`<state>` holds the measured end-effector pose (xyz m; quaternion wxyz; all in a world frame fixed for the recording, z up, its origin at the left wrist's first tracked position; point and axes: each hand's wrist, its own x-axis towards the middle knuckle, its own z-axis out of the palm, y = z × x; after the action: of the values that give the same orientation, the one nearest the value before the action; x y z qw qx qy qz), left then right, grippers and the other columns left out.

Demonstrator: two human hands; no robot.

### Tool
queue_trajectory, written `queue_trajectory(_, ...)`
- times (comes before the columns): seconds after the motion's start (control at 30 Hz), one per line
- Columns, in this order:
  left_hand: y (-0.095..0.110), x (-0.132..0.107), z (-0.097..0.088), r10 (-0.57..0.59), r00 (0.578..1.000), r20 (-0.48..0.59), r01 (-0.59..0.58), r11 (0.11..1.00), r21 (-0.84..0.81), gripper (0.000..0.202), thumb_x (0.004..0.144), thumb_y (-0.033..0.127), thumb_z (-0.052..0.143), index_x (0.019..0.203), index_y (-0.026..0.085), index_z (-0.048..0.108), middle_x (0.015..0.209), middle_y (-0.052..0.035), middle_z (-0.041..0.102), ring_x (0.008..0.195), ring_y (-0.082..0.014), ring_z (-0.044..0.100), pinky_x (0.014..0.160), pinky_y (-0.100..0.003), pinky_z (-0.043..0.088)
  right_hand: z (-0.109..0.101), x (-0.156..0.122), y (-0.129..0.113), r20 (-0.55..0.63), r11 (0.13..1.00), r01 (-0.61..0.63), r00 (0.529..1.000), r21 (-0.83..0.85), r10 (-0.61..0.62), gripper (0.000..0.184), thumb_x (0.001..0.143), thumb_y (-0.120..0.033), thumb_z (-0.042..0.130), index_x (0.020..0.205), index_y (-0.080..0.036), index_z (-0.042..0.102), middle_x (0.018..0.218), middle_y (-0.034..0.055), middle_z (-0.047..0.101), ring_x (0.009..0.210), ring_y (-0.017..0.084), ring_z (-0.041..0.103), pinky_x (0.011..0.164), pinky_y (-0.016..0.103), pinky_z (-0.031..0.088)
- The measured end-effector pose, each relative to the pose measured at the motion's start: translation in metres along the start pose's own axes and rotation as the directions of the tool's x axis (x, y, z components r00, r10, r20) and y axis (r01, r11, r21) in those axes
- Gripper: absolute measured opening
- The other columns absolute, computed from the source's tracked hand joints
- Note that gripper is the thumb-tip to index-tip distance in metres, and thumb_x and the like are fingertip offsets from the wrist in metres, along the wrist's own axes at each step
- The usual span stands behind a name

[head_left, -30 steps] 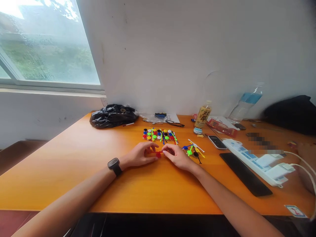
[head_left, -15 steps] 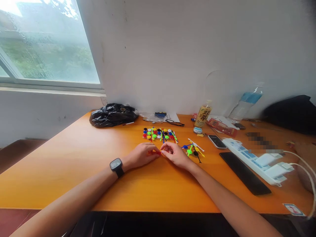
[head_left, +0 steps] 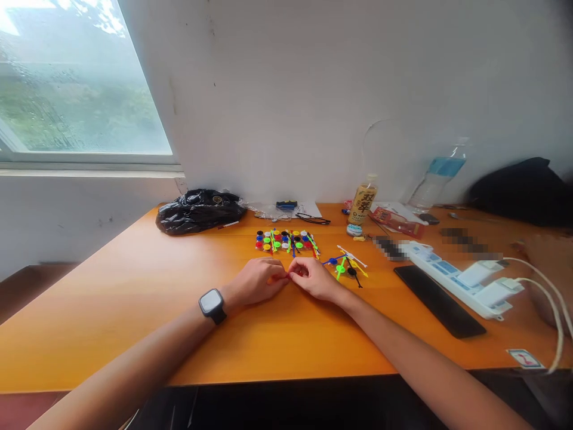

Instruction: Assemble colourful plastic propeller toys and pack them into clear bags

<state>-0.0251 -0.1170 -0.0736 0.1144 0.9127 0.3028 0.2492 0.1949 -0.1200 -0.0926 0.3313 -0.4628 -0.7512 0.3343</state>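
Note:
My left hand [head_left: 259, 280], below a wrist with a black smartwatch [head_left: 212, 303], has its fingers closed in a pinch. Against its fingertips is my right hand [head_left: 316, 279], also pinching. Between them shows a sliver of a small red plastic piece [head_left: 289, 275]; the fingers hide most of it. Just beyond my hands lie rows of coloured round plastic pieces [head_left: 267, 240], with thin coloured sticks across them. To the right of my right hand is a loose group of similar pieces with long thin arms, among them a green one [head_left: 341, 269] and a black one [head_left: 352, 272].
A black plastic bag [head_left: 199, 212] lies at the back left. Along the wall are glasses [head_left: 313, 219], a yellow-labelled bottle [head_left: 363, 200] and a clear bottle [head_left: 441, 179]. At the right are a white power strip [head_left: 452, 278] with cables and a flat black object [head_left: 439, 301].
The view has shifted slightly. My hands stay fingertip to fingertip, and less of the red plastic piece shows between them now. The coloured pieces on the table lie as before.

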Motion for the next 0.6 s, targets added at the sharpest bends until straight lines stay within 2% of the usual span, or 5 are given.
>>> queue_trajectory(0.17, -0.001, -0.005, -0.003, -0.021, 0.999, -0.038, 0.017, 0.995, -0.095, 0.012, 0.098, 0.034, 0.066, 0.101, 0.024, 0.071, 0.095, -0.0047, 0.073, 0.087, -0.0192, 0.067, 0.078, -0.029, 0.05, -0.006, -0.003, -0.01, -0.078, 0.999, 0.003, 0.997, -0.039, -0.006, 0.014, 0.089, -0.032, 0.067, 0.089, -0.019, 0.07, 0.086, 0.0036, 0.072, 0.06, 0.013, 0.05, 0.057, 0.027, 0.038)
queue_trajectory(0.23, -0.002, -0.007, -0.009, -0.072, 0.992, -0.106, 0.054, 0.985, -0.167, 0.023, 0.096, 0.04, 0.069, 0.113, 0.023, 0.069, 0.105, -0.0062, 0.073, 0.094, -0.0204, 0.066, 0.083, -0.031, 0.052, -0.012, -0.005, -0.014, -0.146, 0.999, -0.037, 0.989, -0.023, 0.033, 0.024, 0.092, -0.041, 0.065, 0.1, -0.02, 0.071, 0.095, 0.0052, 0.074, 0.053, 0.011, 0.044, 0.052, 0.028, 0.035)
queue_trajectory(0.33, -0.004, -0.008, -0.017, -0.162, 0.957, -0.241, 0.107, 0.968, -0.226, 0.028, 0.101, 0.042, 0.063, 0.119, 0.022, 0.066, 0.114, -0.0087, 0.071, 0.101, -0.0216, 0.064, 0.088, -0.034, 0.052, -0.021, -0.008, -0.022, -0.12, 0.985, -0.148, 0.98, 0.085, 0.157, 0.04, 0.093, -0.053, 0.065, 0.116, -0.02, 0.069, 0.07, -0.0002, 0.066, 0.045, 0.012, 0.039, 0.049, 0.028, 0.033)
queue_trajectory(0.47, -0.009, -0.007, -0.021, -0.197, 0.917, -0.348, 0.131, 0.97, -0.205, 0.022, 0.104, 0.041, 0.057, 0.114, 0.023, 0.066, 0.107, -0.0068, 0.07, 0.1, -0.0219, 0.061, 0.092, -0.037, 0.05, -0.028, -0.01, -0.03, 0.029, 0.926, -0.18, 0.983, 0.333, 0.181, 0.048, 0.096, -0.064, 0.06, 0.115, -0.021, 0.067, 0.047, -0.0108, 0.034, 0.042, 0.011, 0.029, 0.047, 0.025, 0.024)
queue_trajectory(0.6, -0.013, -0.007, -0.017, -0.182, 0.921, -0.344, 0.117, 0.973, -0.2, 0.018, 0.105, 0.038, 0.057, 0.111, 0.025, 0.068, 0.105, -0.0056, 0.07, 0.098, -0.0218, 0.061, 0.09, -0.038, 0.05, -0.028, -0.01, -0.028, -0.036, 0.944, -0.104, 0.992, 0.314, 0.121, 0.041, 0.096, -0.061, 0.062, 0.108, -0.022, 0.066, 0.052, -0.0089, 0.04, 0.048, 0.012, 0.039, 0.05, 0.025, 0.033)
